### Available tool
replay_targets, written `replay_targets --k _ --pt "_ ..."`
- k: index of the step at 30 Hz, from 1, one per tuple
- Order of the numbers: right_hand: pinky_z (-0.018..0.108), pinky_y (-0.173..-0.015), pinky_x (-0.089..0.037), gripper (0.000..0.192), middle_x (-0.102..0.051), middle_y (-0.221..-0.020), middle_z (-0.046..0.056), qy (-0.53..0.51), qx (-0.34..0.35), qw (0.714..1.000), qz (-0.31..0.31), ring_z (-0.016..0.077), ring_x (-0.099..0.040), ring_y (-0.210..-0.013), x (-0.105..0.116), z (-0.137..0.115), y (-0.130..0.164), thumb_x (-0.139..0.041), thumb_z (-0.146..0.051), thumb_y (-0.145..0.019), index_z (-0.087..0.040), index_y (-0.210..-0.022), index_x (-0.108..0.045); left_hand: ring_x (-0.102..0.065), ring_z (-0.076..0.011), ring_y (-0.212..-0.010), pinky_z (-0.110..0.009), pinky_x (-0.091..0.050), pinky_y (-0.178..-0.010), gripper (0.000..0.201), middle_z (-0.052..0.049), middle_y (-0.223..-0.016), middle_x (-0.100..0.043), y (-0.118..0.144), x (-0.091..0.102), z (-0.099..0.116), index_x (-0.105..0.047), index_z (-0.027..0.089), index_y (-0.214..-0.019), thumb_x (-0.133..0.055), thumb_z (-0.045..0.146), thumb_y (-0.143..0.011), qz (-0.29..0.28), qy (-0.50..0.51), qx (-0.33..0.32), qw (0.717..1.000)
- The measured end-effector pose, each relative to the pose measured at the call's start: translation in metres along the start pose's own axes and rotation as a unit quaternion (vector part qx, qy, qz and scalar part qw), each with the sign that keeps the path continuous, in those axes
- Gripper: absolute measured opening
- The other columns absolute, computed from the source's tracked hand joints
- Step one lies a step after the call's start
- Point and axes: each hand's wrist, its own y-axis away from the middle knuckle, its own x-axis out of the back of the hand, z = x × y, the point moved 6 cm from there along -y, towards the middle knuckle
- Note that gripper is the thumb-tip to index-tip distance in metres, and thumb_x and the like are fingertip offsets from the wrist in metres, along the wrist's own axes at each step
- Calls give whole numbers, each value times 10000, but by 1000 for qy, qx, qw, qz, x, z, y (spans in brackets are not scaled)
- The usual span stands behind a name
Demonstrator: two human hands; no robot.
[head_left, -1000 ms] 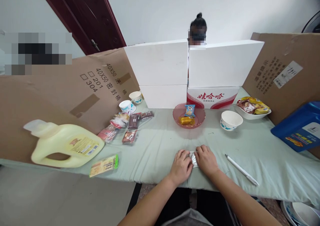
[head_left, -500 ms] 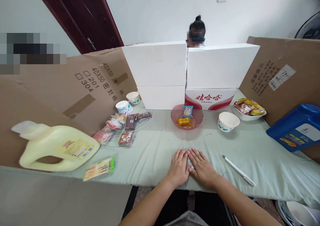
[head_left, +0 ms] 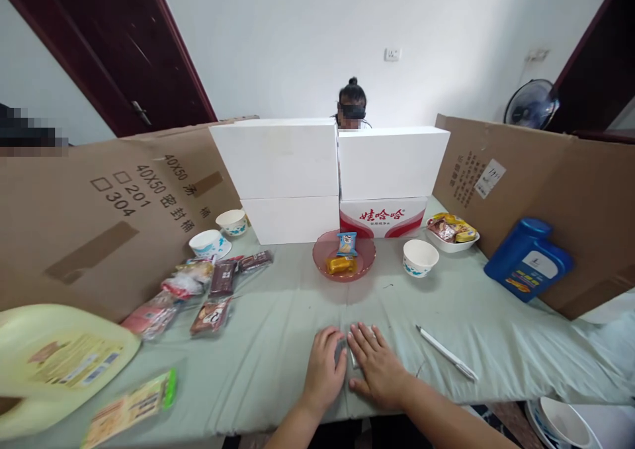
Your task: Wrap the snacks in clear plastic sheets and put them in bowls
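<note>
White walls and a dark red door [head_left: 99, 52] back a worktop [head_left: 278, 343] spread with a soft, creased pale green cloth, walled on three sides by brown cardboard. Taking the pink bowl [head_left: 343, 258] as landmark: it is round, translucent plastic, and carries a blue snack packet [head_left: 346, 243] and an orange one [head_left: 340, 264]. Just behind it stands a red-and-white carton [head_left: 383, 215] printed with red Chinese characters, under smooth white boxes [head_left: 337, 161]; a person's head shows above these. Left of the bowl, the cardboard panel [head_left: 109, 211] reads "40X50", "201" and "304" beside Chinese characters. Between that panel and the bowl lie glossy snack wrappers [head_left: 208, 287] and two paper cups [head_left: 218, 234]. Right of the bowl sit a white paper bowl [head_left: 419, 256], a white dish of packets [head_left: 452, 232] and, farther right, a blue jug [head_left: 528, 260] with a white label too small to read. A cream jug [head_left: 54, 360] lies far to the bowl's near left.

Near of the bowl, at the worktop's edge, both hands press flat on a small silvery packet [head_left: 348, 354]. The left hand [head_left: 325, 368] has its grip half curled, fingers over the packet's left part; the right hand [head_left: 378, 368] lies spread open across its right part, holding nothing closed. A white pen [head_left: 446, 352] lies just right of the right hand.
</note>
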Motion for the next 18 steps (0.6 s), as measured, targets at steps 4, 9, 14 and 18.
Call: replay_targets --k 4,9,14,18 --pt "475 -1133 -216 574 -308 -1534 88 -25 -39 999 21 280 -237 -1415 12 5 -3 -395 -462 -954 -209 -1467 -341 -581 -253 -1066 -465 -520 -918 236 -103 -1118 -601 1 -2 -3 -621 200 -1039 -488 166 -847 -17 1 5 1000" --pt "364 -911 -428 315 -637 -1169 54 -22 -100 990 93 219 -540 -1074 13 9 -7 -474 -216 -927 -295 -1192 -625 -584 -259 -1065 -467 -522 -916 234 -110 -1124 -600 0 -2 -3 -630 200 -1030 -504 161 -836 -27 6 7 1000" --pt "281 -811 -470 292 -665 -938 40 -25 -55 983 172 168 -577 -905 51 43 -5 -456 -130 -897 -243 -1048 -679 -592 -261 -1041 -443 -533 -886 205 -114 -1098 -604 -1 0 0 -645 204 -983 -503 169 -839 -37 13 9 999" --pt "387 -932 -442 357 -645 -1100 97 57 -198 944 258 214 -552 -1072 140 139 -5 -382 -117 -900 -210 -1114 -652 -586 -267 -1032 -440 -530 -868 170 -118 -1080 -606 -3 -1 2 -646 203 -942 -505 188 -848 -55 19 11 998"
